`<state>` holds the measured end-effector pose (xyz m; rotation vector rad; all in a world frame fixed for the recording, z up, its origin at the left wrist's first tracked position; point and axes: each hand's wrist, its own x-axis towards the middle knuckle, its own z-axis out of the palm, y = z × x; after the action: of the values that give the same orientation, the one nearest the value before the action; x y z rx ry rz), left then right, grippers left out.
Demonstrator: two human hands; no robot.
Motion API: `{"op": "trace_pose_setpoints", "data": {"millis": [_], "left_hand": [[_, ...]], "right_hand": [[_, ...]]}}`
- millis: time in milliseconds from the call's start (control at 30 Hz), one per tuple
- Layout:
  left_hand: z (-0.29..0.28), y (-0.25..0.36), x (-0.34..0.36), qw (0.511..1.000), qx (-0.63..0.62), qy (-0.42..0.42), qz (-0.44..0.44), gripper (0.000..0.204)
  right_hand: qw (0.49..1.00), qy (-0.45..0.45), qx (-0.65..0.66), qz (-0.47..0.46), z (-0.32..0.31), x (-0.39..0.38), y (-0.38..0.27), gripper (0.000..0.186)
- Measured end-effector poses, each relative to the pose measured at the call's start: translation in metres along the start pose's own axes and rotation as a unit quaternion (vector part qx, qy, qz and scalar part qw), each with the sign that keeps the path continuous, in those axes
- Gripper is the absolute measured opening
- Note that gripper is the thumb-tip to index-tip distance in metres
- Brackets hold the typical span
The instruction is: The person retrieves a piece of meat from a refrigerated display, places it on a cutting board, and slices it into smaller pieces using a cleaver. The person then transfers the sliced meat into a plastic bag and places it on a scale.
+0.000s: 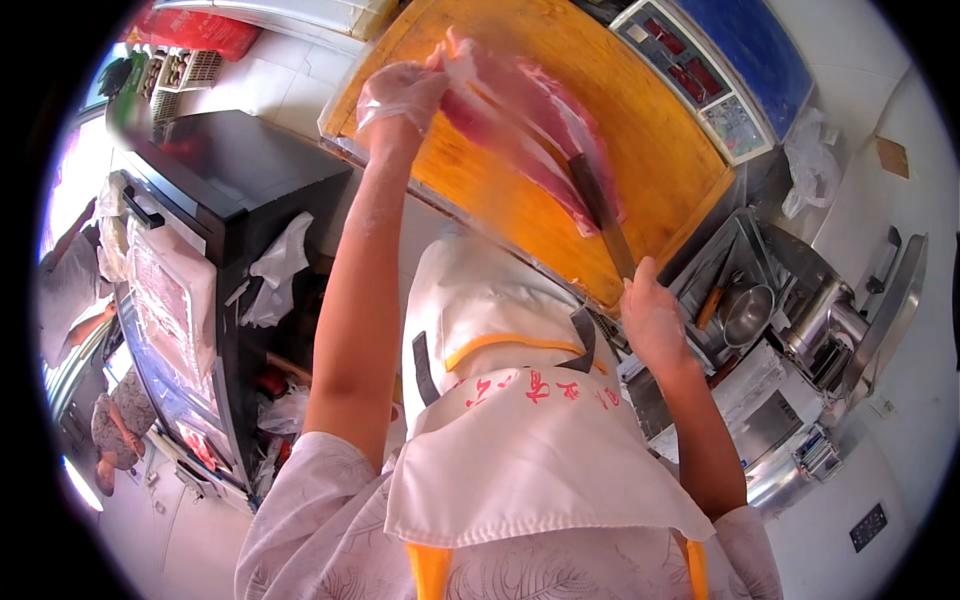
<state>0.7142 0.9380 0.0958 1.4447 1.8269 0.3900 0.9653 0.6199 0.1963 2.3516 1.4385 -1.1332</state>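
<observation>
Meat (530, 120) on board (665, 150), long axis upper-left to lower-right. My left hand (405, 95), nearer, pinches its upper-left end; meat runs right and down from there. My right hand (655, 318) grips knife (603, 212), blade over lower-right end; contact unclear.

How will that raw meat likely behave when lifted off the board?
The raw meat will probably flop, being long with no bone showing. Its bare, pale-streaked flesh may prove slippery. That broad bulk suggests it could feel fairly heavy.
</observation>
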Motion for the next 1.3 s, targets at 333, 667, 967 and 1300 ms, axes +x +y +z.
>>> {"op": "trace_pose_setpoints", "data": {"millis": [333, 667, 967, 1300], "left_hand": [[-0.015, -0.035, 0.003, 0.998, -0.011, -0.027, -0.055, 0.039], [-0.021, -0.017, -0.008, 0.996, -0.043, -0.021, -0.073, 0.047], [-0.012, -0.022, -0.008, 0.982, -0.128, -0.050, -0.133, 0.037], [-0.011, -0.030, 0.001, 0.984, -0.079, -0.104, -0.119, 0.045]], "right_hand": [[0.980, 0.097, 0.081, -0.153, -0.037, 0.000, -0.028, 0.020], [0.952, 0.126, 0.005, -0.280, -0.039, 0.133, -0.157, 0.015], [0.965, 0.073, -0.025, -0.250, -0.051, 0.119, -0.168, 0.014], [0.955, 0.073, -0.128, -0.259, -0.053, 0.132, -0.190, 0.008]]}}
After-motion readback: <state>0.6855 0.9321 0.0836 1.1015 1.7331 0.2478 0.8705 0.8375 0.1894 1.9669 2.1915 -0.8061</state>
